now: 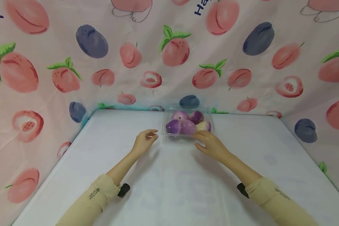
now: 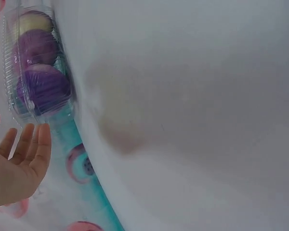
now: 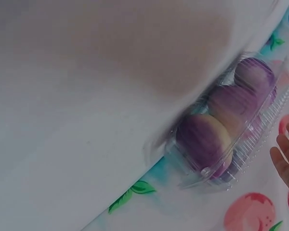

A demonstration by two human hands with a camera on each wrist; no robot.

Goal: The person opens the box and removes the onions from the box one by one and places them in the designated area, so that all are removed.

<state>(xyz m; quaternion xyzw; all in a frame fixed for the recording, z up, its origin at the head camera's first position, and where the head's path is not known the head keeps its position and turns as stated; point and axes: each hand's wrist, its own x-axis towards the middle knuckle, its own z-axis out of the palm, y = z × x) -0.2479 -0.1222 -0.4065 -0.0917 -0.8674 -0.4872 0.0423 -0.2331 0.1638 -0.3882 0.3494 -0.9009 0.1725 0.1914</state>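
The box (image 1: 169, 114) looks slick, crushable; I'd cup both ends. Left hand (image 1: 144, 139), right hand (image 1: 211, 145): fingers apart from thumbs, gripping nothing.

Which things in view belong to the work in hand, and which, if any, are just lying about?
Seemingly in the work:
- transparent box
- purple-and-white vegetables inside
- left hand
- right hand

Only surroundings:
- white table
- fruit-print cloth

Pale pink backdrop cloth (image 1: 146, 67) behind and beside white tabletop (image 1: 175, 175). Printed peaches (image 1: 175, 51), green leaves (image 1: 167, 31), dark blue fruits (image 1: 92, 41); partial lettering (image 1: 200, 8) near top. Teal tint (image 2: 97, 192) along back edge. Soft light.
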